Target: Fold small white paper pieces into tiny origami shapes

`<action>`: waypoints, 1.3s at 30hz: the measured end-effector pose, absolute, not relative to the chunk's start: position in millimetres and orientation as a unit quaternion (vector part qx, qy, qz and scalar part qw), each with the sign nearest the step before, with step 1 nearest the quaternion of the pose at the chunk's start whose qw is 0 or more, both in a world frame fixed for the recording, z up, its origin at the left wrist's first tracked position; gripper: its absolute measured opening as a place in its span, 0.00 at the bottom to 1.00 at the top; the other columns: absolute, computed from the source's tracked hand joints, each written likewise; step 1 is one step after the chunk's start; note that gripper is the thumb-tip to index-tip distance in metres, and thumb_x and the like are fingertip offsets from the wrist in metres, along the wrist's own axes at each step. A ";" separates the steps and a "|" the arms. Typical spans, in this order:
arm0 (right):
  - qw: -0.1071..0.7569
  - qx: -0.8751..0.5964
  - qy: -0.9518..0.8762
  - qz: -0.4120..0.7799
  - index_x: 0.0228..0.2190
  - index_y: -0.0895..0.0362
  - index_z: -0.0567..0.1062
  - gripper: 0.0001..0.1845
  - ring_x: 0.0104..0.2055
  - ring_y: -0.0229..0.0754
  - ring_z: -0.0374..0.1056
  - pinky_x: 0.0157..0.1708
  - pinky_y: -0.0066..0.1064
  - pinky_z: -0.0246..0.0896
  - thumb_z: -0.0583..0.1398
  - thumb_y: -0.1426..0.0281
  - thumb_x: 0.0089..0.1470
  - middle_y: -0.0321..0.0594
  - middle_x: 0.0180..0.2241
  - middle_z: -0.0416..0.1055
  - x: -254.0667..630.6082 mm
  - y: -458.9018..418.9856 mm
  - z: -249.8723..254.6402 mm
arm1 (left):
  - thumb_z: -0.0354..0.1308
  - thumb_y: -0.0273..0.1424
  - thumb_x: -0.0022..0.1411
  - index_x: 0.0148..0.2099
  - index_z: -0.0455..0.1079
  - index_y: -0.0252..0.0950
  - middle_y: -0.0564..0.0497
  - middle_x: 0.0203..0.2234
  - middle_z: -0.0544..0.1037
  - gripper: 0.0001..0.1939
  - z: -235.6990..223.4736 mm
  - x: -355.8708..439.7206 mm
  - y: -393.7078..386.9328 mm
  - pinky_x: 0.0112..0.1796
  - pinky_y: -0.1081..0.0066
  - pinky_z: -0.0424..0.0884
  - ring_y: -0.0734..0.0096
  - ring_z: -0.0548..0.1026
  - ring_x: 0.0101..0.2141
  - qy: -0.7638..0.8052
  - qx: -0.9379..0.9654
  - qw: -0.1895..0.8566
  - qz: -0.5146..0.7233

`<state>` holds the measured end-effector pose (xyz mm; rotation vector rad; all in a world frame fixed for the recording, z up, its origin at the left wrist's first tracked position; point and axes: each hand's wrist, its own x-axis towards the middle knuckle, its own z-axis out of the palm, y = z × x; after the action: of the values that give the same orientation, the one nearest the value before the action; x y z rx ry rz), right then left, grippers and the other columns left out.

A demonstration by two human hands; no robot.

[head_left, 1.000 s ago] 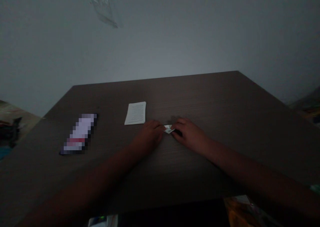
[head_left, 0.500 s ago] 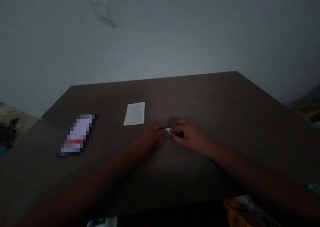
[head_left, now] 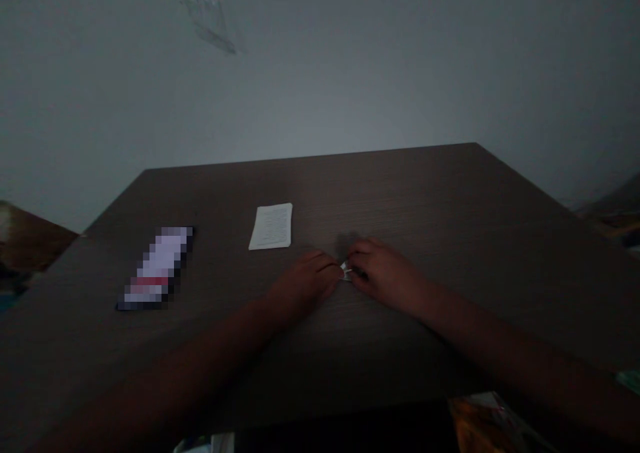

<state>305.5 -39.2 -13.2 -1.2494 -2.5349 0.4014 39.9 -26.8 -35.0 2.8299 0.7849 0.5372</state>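
Observation:
Between my fingertips, low over the table, is a small folded piece of white paper (head_left: 345, 272), mostly hidden by my fingers. My left hand (head_left: 309, 281) is closed on its left side, with the fingers bent together. From the right, my right hand (head_left: 384, 272) pinches the paper's other side between thumb and fingers. Just beyond my left hand lies a stack of white printed paper sheets (head_left: 271, 226), flat on the table.
A phone (head_left: 157, 266) with a blurred, lit screen rests on the left of the dark wooden table (head_left: 400, 193). Behind stands a pale wall with a clear plastic bag (head_left: 207, 13) on it. Below the near edge, an orange packet (head_left: 475, 423) shows at lower right.
Both hands have shifted slightly right and toward me with the paper. The fingers now cover it differently, and its visible part looks more pointed.

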 end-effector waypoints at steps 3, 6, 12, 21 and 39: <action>0.119 -0.435 -0.884 0.122 0.43 0.54 0.89 0.07 0.55 0.55 0.81 0.60 0.47 0.74 0.69 0.76 0.75 0.48 0.50 0.87 306.7 -39.4 -9.9 | 0.62 0.22 0.87 0.55 0.80 0.38 0.46 0.50 0.89 0.07 -37.3 41.6 -26.1 0.57 0.59 0.85 0.56 0.87 0.52 0.260 0.944 0.091 0.183; 0.096 -0.443 -0.885 0.109 0.46 0.54 0.90 0.08 0.56 0.57 0.80 0.60 0.47 0.74 0.69 0.75 0.77 0.49 0.53 0.88 305.6 -41.0 -6.5 | 0.62 0.22 0.86 0.57 0.80 0.38 0.46 0.51 0.89 0.08 -38.4 42.8 -26.1 0.57 0.58 0.85 0.56 0.88 0.53 0.266 0.940 0.103 0.187; 0.066 -0.476 -0.873 0.089 0.51 0.54 0.93 0.09 0.59 0.60 0.80 0.58 0.49 0.76 0.68 0.72 0.80 0.51 0.53 0.88 298.9 -47.0 -2.0 | 0.65 0.19 0.82 0.58 0.81 0.38 0.45 0.52 0.89 0.11 -35.9 45.1 -27.4 0.60 0.57 0.85 0.54 0.87 0.56 0.267 0.940 0.113 0.182; 0.093 -0.482 -0.866 0.096 0.46 0.52 0.92 0.05 0.62 0.65 0.77 0.55 0.51 0.75 0.72 0.69 0.77 0.52 0.55 0.88 298.8 -46.2 -9.4 | 0.64 0.20 0.81 0.56 0.82 0.40 0.45 0.51 0.89 0.11 -33.7 46.2 -27.8 0.58 0.57 0.85 0.53 0.86 0.55 0.282 0.935 0.123 0.175; 0.237 -0.443 -0.839 0.208 0.49 0.49 0.87 0.12 0.54 0.54 0.83 0.58 0.45 0.76 0.70 0.76 0.68 0.45 0.52 0.88 313.2 -20.8 -22.9 | 0.63 0.19 0.78 0.56 0.80 0.40 0.45 0.50 0.88 0.12 -47.3 28.6 -6.6 0.58 0.53 0.87 0.53 0.88 0.53 0.339 0.900 0.112 0.250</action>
<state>313.2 -20.8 -22.9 -1.2140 -2.3011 0.5712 28.6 -6.6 -47.3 2.6413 0.9943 0.7347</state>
